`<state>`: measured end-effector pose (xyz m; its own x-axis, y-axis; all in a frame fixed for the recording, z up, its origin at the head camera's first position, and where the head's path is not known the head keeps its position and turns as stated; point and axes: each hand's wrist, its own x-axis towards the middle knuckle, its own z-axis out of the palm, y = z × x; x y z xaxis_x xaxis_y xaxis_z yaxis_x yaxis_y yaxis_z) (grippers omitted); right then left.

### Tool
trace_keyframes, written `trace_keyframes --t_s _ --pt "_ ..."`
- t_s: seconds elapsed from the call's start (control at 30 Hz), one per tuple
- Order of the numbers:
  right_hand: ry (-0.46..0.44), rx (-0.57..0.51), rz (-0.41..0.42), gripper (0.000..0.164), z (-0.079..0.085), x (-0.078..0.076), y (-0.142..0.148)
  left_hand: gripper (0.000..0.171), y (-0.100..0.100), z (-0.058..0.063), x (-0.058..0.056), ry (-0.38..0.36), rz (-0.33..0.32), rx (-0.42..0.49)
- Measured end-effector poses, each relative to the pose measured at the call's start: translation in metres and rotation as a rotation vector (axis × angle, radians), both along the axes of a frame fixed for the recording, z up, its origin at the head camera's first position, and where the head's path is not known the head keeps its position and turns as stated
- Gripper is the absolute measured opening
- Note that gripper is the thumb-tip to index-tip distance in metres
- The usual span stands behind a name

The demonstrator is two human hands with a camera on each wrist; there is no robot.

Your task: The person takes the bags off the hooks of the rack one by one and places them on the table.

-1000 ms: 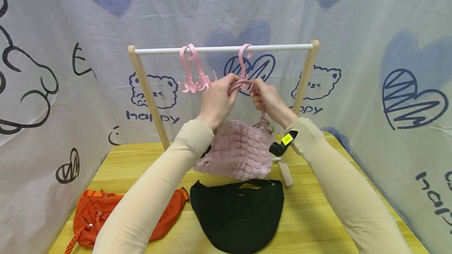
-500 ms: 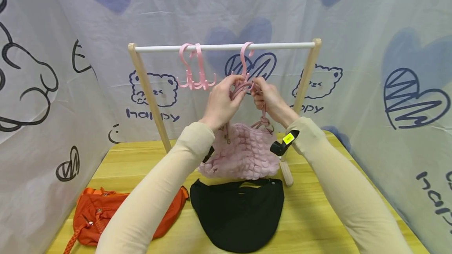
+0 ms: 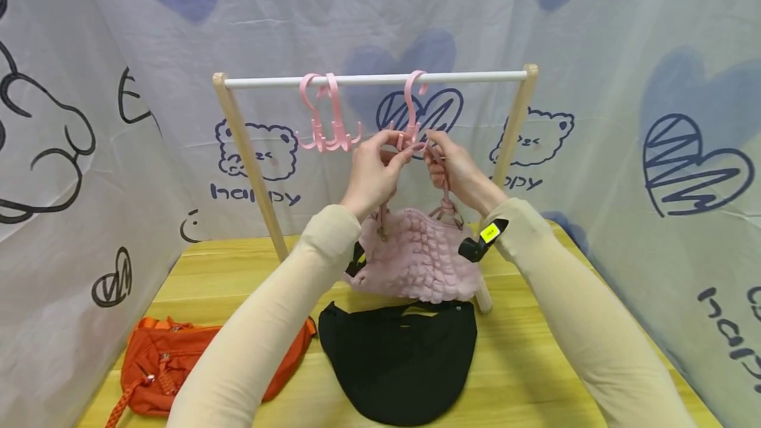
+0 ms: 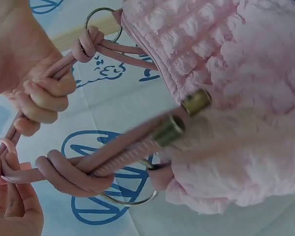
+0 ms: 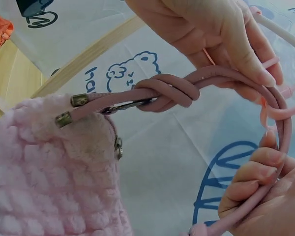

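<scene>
A puffy, quilted pink handbag (image 3: 425, 259) hangs by its knotted cord handle (image 5: 174, 91) just under the rail. My left hand (image 3: 374, 170) pinches the top of that handle between thumb and fingers, right at the prongs of a pink S-shaped hook (image 3: 410, 107). On the other side, my right hand (image 3: 460, 174) curls its fingers round the handle's right part. A prong (image 5: 285, 112) of the hook crosses the handle between both hands in the right wrist view. Metal-tipped cord ends (image 4: 169, 129) dangle from the knot nearer my left hand.
The hook hangs from a white rail (image 3: 374, 79) on a wooden-legged rack. Two more pink hooks (image 3: 333, 114) hang to its left. On the wooden table (image 3: 523, 349) lie a black bag (image 3: 401, 365) and an orange bag (image 3: 172, 355), partly behind the left sleeve.
The bag has swung a little to the right. The handle's top has dropped from above the hook's prongs to among them, and my left hand has shifted slightly right.
</scene>
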<state>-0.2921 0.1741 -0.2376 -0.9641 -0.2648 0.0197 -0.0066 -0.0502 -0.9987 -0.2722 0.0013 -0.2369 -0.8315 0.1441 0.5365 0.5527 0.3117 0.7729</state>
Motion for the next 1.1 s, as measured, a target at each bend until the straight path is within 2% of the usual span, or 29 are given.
trace_keyframes --t_s 0.2,0.33,0.47,0.53,0.7,0.83,0.93,1.1 --pt "-0.086 0.107 0.029 0.048 -0.004 -0.004 0.011 0.014 0.001 0.002 0.001 -0.029 0.002 -0.007" --pt "-0.115 0.126 0.071 0.048 -0.004 -0.006 0.018 0.013 0.001 0.002 0.001 -0.048 -0.016 -0.001" --pt "-0.149 0.082 0.126 0.070 -0.001 -0.006 0.024 0.015 0.001 0.003 0.001 -0.049 -0.028 0.000" --pt "-0.151 0.066 0.139 0.071 -0.001 -0.007 0.025 0.016 0.002 0.003 0.000 -0.050 -0.032 -0.001" --pt "-0.144 0.032 0.125 0.052 0.000 -0.007 0.025 0.018 0.003 0.003 0.000 -0.059 -0.038 -0.005" --pt "-0.162 -0.049 0.107 0.050 0.002 -0.005 0.027 0.018 0.003 0.003 0.000 -0.065 -0.046 -0.008" --pt "-0.154 -0.098 0.096 0.041 0.004 -0.004 0.027 0.018 0.003 0.003 0.000 -0.060 -0.043 -0.014" --pt "-0.127 -0.113 0.060 0.033 0.012 -0.003 0.026 0.018 0.003 0.004 0.000 -0.073 -0.040 -0.005"
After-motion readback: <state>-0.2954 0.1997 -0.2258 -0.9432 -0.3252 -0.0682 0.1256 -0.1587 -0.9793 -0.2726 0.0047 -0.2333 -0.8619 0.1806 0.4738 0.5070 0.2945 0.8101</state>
